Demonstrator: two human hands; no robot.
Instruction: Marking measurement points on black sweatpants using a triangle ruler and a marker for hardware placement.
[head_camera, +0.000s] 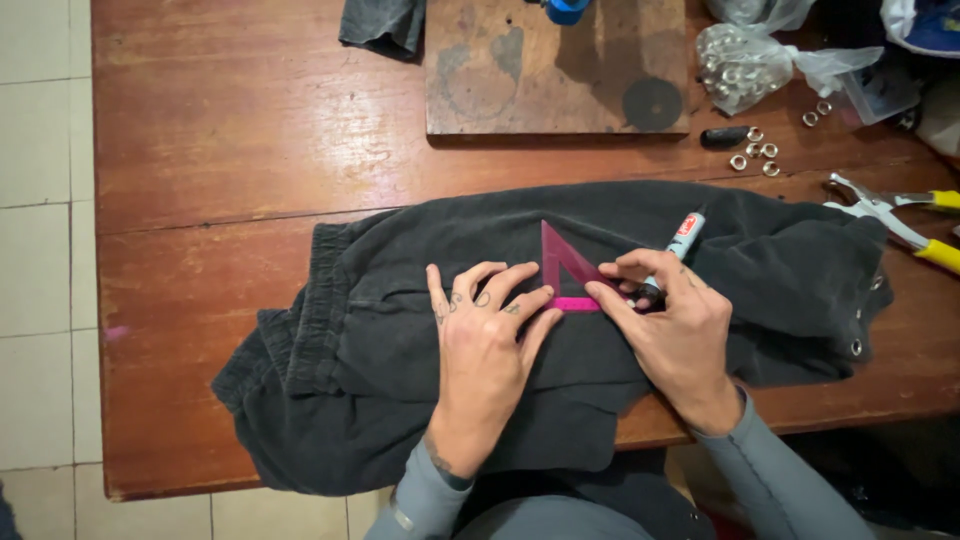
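A person's left hand (487, 335) lies flat, fingers spread, pressing a pink set square (566, 275) onto a dark garment (420, 330) spread across a wooden table (200, 150). The right hand (672, 325) pinches a marker (668, 262) between thumb and fingers, tip down at the square's base edge, at about 3 o'clock from the left fingertips.

The risk, as a judgement: the soft, rumpled cloth could creep under the square, or the square could slide if the flat hand eases off, and the line would wander (thick fabric also drags a marker tip).

At 12 o'clock sits a worn wooden board (555, 65). At 1 o'clock, loose metal eyelets (756, 150) lie beside a plastic bag (745, 65) holding more. Yellow-handled pliers (895, 220) rest at 3 o'clock, near the garment's right edge, where eyelets are already set.
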